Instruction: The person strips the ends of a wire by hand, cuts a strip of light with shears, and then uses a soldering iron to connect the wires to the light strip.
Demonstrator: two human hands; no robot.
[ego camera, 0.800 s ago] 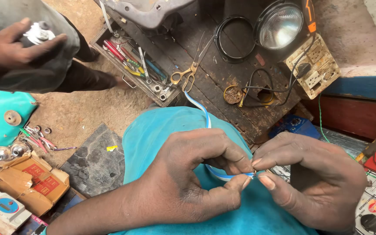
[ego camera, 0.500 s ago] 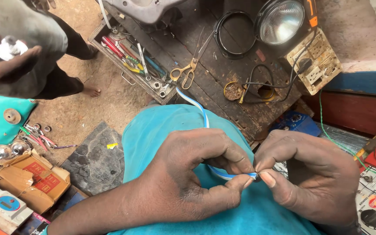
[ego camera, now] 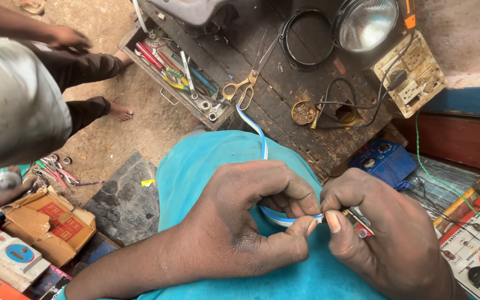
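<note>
Where the two hands meet, low and just right of the frame's centre, a flat blue-and-white cable [ego camera: 276, 216] is pinched at its end. From that spot it loops under the left hand [ego camera: 240, 222], then runs up over the turquoise cloth [ego camera: 190, 166] on the person's lap to the wooden board [ego camera: 284, 94] in the upper middle. The left hand's thumb and forefinger are closed on the cable near its tip. The right hand [ego camera: 384, 233] has its thumb and fingers pressed together against that same tip, and a small red-and-dark tool [ego camera: 359, 225] shows just under them; how it is gripped cannot be told.

On the board, yellow-handled scissors [ego camera: 245, 83] lie just above the cable's far end, with a small round tin [ego camera: 303, 112] and a black coiled lead to their right. A round headlamp [ego camera: 365, 23] sits at the top right beside a cream switchboard [ego camera: 412, 72]. Left of the scissors, an open tool tray [ego camera: 179, 72] holds screwdrivers and sockets. A blue box [ego camera: 384, 161] lies at the right, above a red and white meter panel [ego camera: 473, 250] in the lower right corner.

Another person stands at the upper left on the dirt floor, bare feet visible, one hand at the left edge holding a small silvery object [ego camera: 4, 182]. Cardboard boxes [ego camera: 45, 228] fill the lower left.
</note>
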